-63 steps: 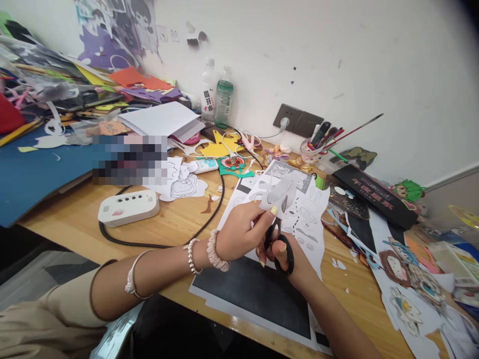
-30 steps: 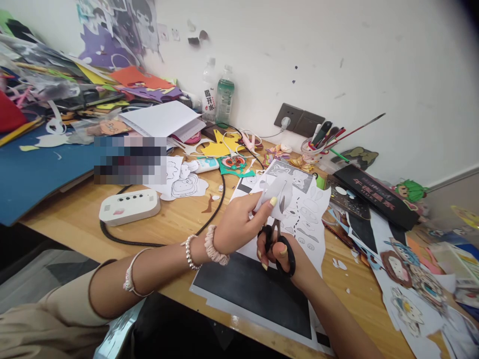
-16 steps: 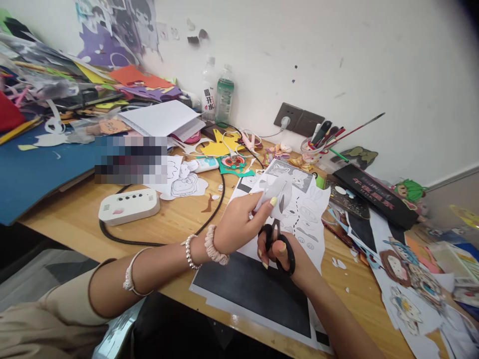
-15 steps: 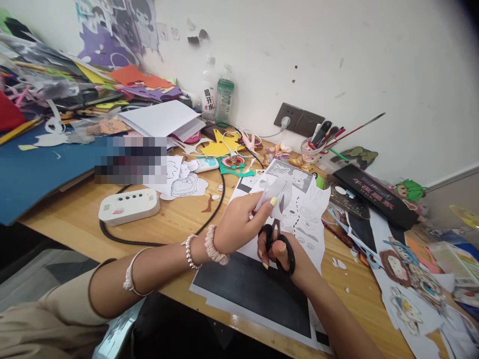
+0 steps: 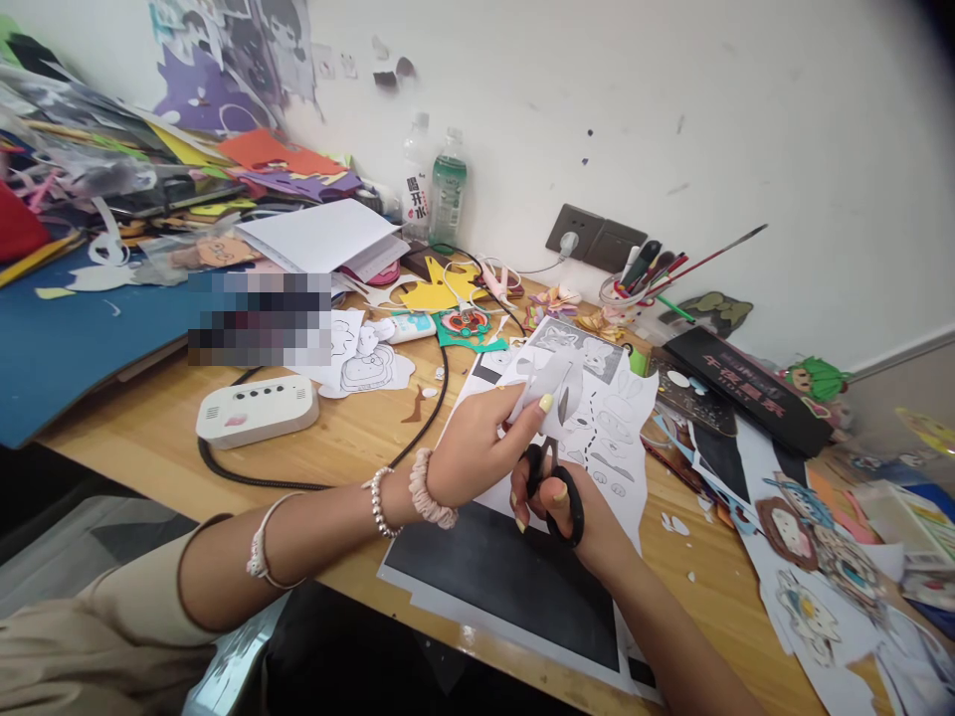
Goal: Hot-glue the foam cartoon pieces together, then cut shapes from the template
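Note:
Pinched between the thumb and fingers of my left hand (image 5: 484,438) is a small grey-and-white paper cutout (image 5: 556,383). My right hand (image 5: 574,507) has its thumb and fingers through the handles of black-handled scissors (image 5: 565,505). The scissors point up and away from me, their blades at the lower edge of the cutout, partly hidden by it. Under both hands lies a printed sheet (image 5: 619,428) with line drawings of animals. Nearer to me, a black rectangular panel (image 5: 507,587) on white paper covers the table's front part.
At left stand a white power strip (image 5: 258,410) with a black cable and a blue board (image 5: 90,328). Two bottles (image 5: 449,189) stand by the wall. A black box (image 5: 746,388), a pen holder (image 5: 631,288) and coloured cutouts (image 5: 813,557) lie to the right.
The scissor handles and my right fingers have shifted very slightly. My left hand keeps its hold on the cutout, almost still.

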Tool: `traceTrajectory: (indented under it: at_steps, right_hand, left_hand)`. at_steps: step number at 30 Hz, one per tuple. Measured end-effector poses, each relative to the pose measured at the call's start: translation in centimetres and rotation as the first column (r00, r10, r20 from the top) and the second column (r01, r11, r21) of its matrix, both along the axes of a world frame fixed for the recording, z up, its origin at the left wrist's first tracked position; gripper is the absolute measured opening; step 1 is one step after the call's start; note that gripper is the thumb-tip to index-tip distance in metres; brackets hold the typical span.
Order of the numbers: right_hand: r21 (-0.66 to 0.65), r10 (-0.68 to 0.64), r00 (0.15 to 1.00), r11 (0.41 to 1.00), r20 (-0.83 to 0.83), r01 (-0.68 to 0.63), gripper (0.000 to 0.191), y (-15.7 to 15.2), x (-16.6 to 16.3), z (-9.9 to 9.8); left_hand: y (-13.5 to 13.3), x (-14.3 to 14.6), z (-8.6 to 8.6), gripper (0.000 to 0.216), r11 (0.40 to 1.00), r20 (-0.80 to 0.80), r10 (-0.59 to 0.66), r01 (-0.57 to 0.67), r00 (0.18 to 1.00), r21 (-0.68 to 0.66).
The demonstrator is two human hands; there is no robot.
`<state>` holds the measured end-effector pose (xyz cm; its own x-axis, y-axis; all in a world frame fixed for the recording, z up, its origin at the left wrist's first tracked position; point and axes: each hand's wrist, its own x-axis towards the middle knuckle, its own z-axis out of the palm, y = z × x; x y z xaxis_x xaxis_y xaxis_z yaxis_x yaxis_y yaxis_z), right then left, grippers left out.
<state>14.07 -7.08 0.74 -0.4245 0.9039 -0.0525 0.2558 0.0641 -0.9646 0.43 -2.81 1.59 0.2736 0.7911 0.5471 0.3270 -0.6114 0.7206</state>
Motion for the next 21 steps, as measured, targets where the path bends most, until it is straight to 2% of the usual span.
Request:
traceTrajectory:
  at_steps: [21]
  right_hand:
    - [0.048, -0.008, 1.000, 0.999, 0.011, 0.007, 0.063, -0.02, -0.08, -0.16]
  left_hand:
    - [-0.18, 0.05, -0.34, 0.030, 1.000, 0.011, -0.026, 0.026, 1.000, -0.013]
